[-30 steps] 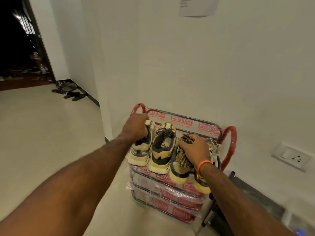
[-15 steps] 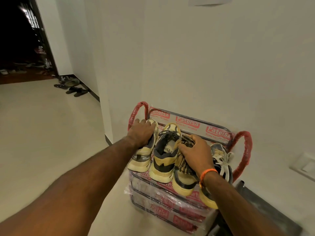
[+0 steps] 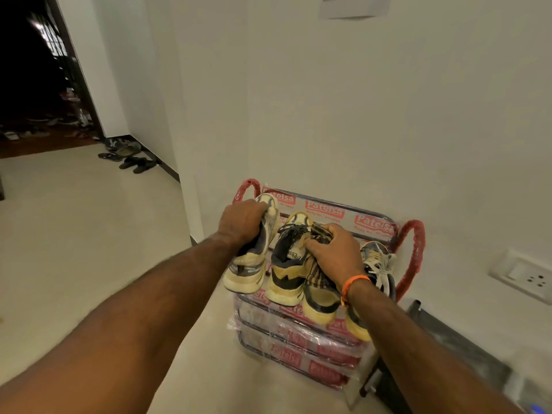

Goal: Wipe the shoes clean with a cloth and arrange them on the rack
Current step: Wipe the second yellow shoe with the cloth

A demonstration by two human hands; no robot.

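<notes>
Several worn sneakers stand heel-out on the top shelf of a metal shoe rack [image 3: 370, 215] wrapped in red-printed plastic. My left hand [image 3: 242, 219] grips the leftmost cream-and-grey sneaker [image 3: 248, 270] by its collar. Beside it stands a yellow-and-black sneaker [image 3: 288, 276]. My right hand [image 3: 334, 252] rests on the third sneaker [image 3: 321, 300] and holds a striped brown cloth [image 3: 318, 231] bunched under its fingers. A grey sneaker with white laces [image 3: 378, 261] is at the right end, partly hidden by my wrist.
The rack stands against a white wall, with a wall corner to its left. A wall socket [image 3: 525, 276] is on the right. A dark metal object [image 3: 457, 342] lies on the floor to the right. Sandals [image 3: 131, 158] lie by the far wall near a dark doorway.
My hands stay on the same shoes. The left hand has closed more firmly around the leftmost sneaker's collar. The camera has tilted slightly.
</notes>
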